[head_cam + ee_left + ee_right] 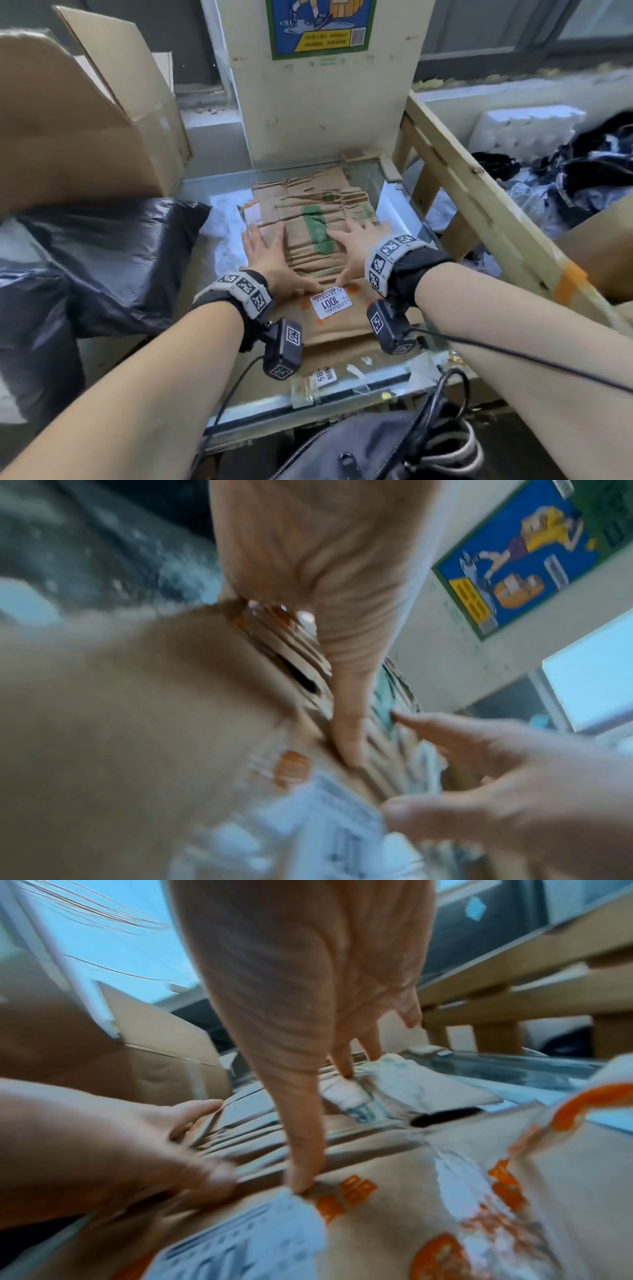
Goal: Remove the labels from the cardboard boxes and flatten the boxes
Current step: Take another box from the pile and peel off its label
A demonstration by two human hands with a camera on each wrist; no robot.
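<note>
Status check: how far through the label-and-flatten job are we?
Done: a pile of flattened cardboard lies on the glass table. In hand: left hand and right hand press flat on the pile. Left: the white 1001 label is still stuck to the nearer piece, and the big open box at left still stands unflattened.

Two hands (270,255) (356,245), two labels (331,304) (323,376), one black bag (102,260).

Tagged grey wristbands (245,289), blk cams (283,347)
</note>
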